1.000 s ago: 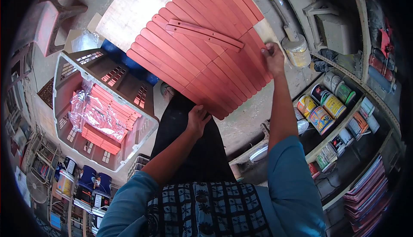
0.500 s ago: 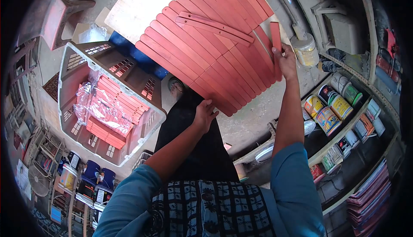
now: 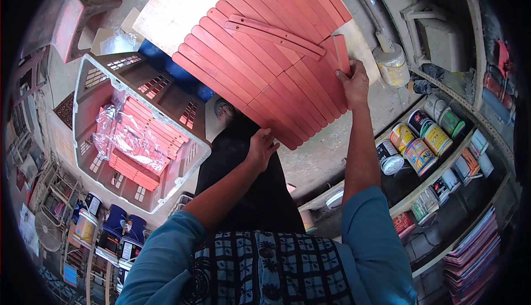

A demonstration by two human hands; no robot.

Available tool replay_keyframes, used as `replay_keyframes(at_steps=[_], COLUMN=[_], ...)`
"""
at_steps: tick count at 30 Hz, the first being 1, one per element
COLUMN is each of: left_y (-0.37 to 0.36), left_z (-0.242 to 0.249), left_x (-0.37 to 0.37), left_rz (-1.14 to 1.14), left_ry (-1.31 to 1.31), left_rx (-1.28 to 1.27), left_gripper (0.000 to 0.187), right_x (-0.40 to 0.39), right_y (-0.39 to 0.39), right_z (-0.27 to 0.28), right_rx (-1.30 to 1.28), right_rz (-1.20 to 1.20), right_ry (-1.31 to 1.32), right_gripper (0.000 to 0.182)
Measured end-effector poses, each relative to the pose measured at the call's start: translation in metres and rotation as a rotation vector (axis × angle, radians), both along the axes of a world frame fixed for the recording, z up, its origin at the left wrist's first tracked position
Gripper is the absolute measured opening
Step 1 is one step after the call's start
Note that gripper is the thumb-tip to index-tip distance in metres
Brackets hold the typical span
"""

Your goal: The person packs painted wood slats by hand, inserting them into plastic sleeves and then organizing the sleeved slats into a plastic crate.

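Many red-painted wooden slats (image 3: 238, 75) with rounded ends lie side by side in rows on a pale board (image 3: 182, 3). At the right end of the near row, my right hand (image 3: 357, 84) grips a red slat (image 3: 341, 53) between thumb and fingers, against the neighbouring slats. Two narrow red strips with holes (image 3: 276, 37) rest slantwise across the slats. My left hand (image 3: 261, 149) is beside the near lower corner of the rows, its fingers loosely bent and apart, with nothing seen in it.
To the left stands a plastic crate (image 3: 207, 153) with red slats and clear plastic wrap inside. Shelves on the right hold paint cans (image 3: 420, 155). More cans (image 3: 113, 233) stand at lower left. A paint-stained bucket (image 3: 391, 64) is beyond the board's right edge.
My right hand has moved left with the slat, closing the gap beside the row's last slat. My left hand has stayed nearly still.
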State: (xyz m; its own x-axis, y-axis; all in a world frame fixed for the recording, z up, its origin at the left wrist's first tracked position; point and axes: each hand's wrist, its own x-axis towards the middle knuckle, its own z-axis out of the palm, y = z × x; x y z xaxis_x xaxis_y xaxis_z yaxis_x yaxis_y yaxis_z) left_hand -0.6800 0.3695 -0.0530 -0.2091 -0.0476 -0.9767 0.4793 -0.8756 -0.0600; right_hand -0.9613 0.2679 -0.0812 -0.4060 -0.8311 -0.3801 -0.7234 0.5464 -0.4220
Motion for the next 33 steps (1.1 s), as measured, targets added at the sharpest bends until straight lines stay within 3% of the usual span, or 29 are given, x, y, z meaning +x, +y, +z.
replay_keyframes(at_steps=[4, 7, 10, 13, 16, 19, 22, 25, 28, 33], left_y=[-0.001, -0.002, -0.003, -0.005, -0.004, -0.009, -0.007, -0.005, 0.0, 0.005], left_z=[0.0, 0.0, 0.001, 0.001, -0.003, 0.002, -0.001, 0.005, -0.006, -0.007], left_x=[-0.001, -0.003, -0.004, -0.004, -0.004, -0.005, -0.004, -0.002, 0.003, 0.004], left_rz=[-0.006, 0.019, 0.043, 0.06, 0.074, 0.067, 0.064, 0.066, 0.059, 0.067], left_ry=[0.014, -0.009, -0.013, 0.023, 0.044, 0.013, 0.023, -0.008, -0.001, -0.004], left_rx=[-0.008, 0.011, 0.011, -0.016, -0.026, -0.002, -0.007, -0.011, 0.055, 0.041], left_gripper=[0.06, 0.058, 0.052, 0.048, 0.047, 0.044, 0.04, 0.037, 0.034, 0.034], right_x=[-0.005, 0.002, 0.002, 0.007, 0.013, 0.01, 0.009, 0.005, 0.007, 0.042], right_y=[-0.003, -0.008, -0.007, -0.001, 0.003, -0.008, -0.014, -0.006, -0.004, -0.061], right_z=[-0.003, 0.008, 0.006, -0.003, -0.007, 0.003, 0.014, 0.01, 0.024, 0.047], right_rx=[-0.034, -0.024, -0.024, -0.004, -0.204, -0.068, 0.073, 0.016, -0.12, -0.42], right_rz=[-0.046, 0.085, -0.023, 0.067, -0.044, 0.105, 0.109, -0.004, -0.05, 0.192], right_ry=[-0.061, 0.101, 0.032, 0.05, 0.044, 0.161, 0.105, -0.144, -0.106, 0.03], right_gripper=[0.049, 0.048, 0.051, 0.054, 0.058, 0.061, 0.063, 0.058, 0.051, 0.043])
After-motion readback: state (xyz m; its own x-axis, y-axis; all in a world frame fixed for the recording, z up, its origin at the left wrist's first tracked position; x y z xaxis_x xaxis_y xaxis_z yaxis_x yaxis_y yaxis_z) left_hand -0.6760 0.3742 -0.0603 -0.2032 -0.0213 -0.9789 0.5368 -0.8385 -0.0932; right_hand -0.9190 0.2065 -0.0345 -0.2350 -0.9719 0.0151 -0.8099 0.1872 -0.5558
